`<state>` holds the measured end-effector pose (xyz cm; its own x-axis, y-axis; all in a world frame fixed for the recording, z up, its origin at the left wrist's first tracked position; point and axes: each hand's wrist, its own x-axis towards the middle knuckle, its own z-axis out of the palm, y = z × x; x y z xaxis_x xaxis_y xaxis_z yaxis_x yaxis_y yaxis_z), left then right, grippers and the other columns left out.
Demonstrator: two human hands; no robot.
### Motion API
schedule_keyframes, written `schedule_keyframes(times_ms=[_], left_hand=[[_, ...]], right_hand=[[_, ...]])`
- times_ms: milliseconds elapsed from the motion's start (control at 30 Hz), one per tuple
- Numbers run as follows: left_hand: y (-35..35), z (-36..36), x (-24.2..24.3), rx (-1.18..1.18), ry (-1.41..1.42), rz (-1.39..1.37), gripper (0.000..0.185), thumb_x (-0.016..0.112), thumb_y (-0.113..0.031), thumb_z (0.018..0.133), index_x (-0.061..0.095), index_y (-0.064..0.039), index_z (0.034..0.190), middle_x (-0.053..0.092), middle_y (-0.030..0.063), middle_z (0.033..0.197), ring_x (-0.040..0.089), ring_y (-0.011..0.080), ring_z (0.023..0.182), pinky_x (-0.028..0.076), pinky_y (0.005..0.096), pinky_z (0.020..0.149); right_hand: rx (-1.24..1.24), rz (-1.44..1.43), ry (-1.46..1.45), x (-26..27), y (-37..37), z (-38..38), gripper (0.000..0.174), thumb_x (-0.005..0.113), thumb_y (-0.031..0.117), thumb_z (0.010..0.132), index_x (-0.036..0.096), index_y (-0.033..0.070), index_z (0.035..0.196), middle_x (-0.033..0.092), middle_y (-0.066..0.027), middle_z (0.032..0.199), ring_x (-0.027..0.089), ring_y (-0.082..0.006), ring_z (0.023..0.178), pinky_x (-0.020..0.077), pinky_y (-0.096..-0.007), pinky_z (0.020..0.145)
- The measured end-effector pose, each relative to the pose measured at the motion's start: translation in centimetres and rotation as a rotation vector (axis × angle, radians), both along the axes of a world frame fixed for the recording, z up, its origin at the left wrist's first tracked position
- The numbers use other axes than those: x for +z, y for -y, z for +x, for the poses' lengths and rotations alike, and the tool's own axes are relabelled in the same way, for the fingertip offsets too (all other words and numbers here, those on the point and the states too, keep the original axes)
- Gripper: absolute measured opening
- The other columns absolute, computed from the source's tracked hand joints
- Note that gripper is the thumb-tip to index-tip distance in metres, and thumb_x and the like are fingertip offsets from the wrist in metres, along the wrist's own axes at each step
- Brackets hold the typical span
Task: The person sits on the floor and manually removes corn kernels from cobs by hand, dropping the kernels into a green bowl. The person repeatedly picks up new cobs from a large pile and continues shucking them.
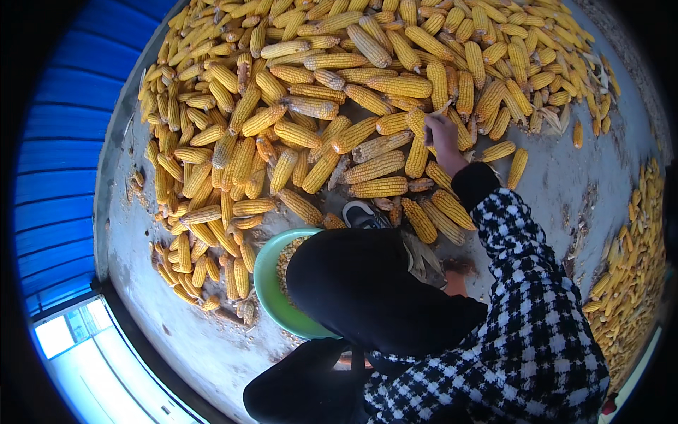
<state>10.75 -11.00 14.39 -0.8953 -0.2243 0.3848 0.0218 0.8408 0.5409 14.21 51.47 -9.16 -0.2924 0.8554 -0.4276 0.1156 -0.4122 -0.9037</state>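
Note:
My right hand (444,139) reaches out over a large heap of husked yellow corn ears (318,63). Its fingers are closed around one ear of corn (416,121), and a thin dry strip of husk (443,108) sticks out just above the knuckles. Other ears lie close about the hand, some touching each other on the concrete floor. My left hand is out of view. Beside my bent knee stands a green plastic basin (269,286) with loose corn kernels (285,262) in it; the knee hides much of its inside.
A second corn pile (630,270) spreads along the right edge. Blue corrugated metal sheeting (63,153) rises at the left, above a bright white door (100,371). My shoe (365,214) rests against the heap's near edge. Dry husks (556,117) and stray kernels litter the concrete floor (551,175).

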Motion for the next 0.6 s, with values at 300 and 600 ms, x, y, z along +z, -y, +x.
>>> schedule_keyframes(times_ms=[300, 600], left_hand=[[1.4, -0.1, 3.1, -0.167, -0.003, -0.310, 0.038, 0.055, -0.025, 0.091, 0.057, 0.011, 0.104, 0.056, 0.0187, 0.103, 0.058, 0.0263, 0.096, 0.055, 0.0314, 0.070], [-6.0, -4.8, 1.8, -0.056, 0.111, -0.032, 0.031, 0.042, -0.018, 0.099, 0.061, 0.005, 0.107, 0.064, 0.0140, 0.100, 0.064, 0.0226, 0.083, 0.052, 0.0293, 0.073]], right_hand=[[0.915, 0.703, 0.548, -5.2, 0.4, -5.5, 0.020, 0.061, 0.017, 0.089, 0.061, 0.005, 0.104, 0.056, -0.0111, 0.083, 0.056, -0.0244, 0.073, 0.0469, -0.0435, 0.070], [0.970, 0.993, 0.405, -7.7, 6.0, -4.8, 0.034, 0.067, 0.008, 0.080, 0.056, 0.001, 0.111, 0.055, -0.0156, 0.103, 0.055, -0.0333, 0.098, 0.0470, -0.0428, 0.083]])
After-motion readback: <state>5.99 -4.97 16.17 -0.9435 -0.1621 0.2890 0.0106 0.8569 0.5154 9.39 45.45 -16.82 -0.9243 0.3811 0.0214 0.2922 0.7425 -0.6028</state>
